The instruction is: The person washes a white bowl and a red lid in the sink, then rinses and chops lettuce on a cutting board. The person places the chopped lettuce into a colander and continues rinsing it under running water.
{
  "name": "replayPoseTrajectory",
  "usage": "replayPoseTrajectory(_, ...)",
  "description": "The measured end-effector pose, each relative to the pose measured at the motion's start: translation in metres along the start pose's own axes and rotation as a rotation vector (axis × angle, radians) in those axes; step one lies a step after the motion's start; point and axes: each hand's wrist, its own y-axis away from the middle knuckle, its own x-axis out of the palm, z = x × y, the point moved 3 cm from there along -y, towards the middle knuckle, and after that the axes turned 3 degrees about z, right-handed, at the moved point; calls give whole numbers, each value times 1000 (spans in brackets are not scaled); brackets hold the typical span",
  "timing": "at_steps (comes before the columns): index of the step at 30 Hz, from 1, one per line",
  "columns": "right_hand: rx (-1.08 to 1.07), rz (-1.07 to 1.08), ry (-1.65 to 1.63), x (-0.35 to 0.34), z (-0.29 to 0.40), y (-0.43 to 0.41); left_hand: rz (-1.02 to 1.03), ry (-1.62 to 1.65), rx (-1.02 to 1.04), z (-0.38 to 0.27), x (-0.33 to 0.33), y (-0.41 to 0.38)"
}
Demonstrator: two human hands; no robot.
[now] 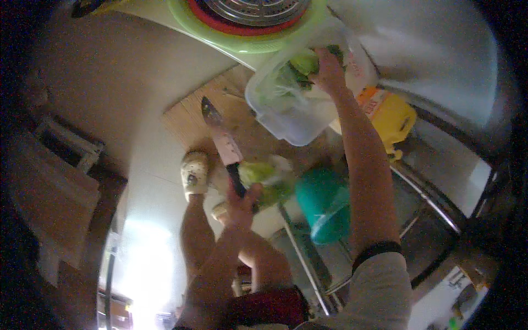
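My left hand point(244, 200) grips the black handle of a kitchen knife point(225, 144), its broad blade pointing away from me. Dark bits stick to the blade near the tip. My right hand point(330, 74) reaches into a translucent plastic container point(293, 123) and touches green leafy vegetables point(303, 62) inside; whether its fingers close on them is hard to tell. Under the knife and container lies a wooden board point(185, 113). Beside my left hand is more pale green vegetable point(258, 173), blurred, with whitish plastic around it.
A light green basin point(243, 47) holding a red basin point(235, 28) and a perforated metal piece point(264, 12) stands at the top. To the right are a yellow plastic jug point(394, 117), a teal bucket point(324, 206) and metal rack bars point(429, 198). My shod foot point(194, 171) is by the board.
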Motion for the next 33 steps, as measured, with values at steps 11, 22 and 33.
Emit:
replayPoseTrajectory(11,-14,216,-339,-66,-37,43,49,491,-69,-12,40,-71)
replayPoseTrajectory(22,-76,-23,-56,82,-26,-13,21,366,-32,-11,46,-79)
replayPoseTrajectory(33,146,-152,-130,-42,-31,6,261,476,116,-30,104,-121)
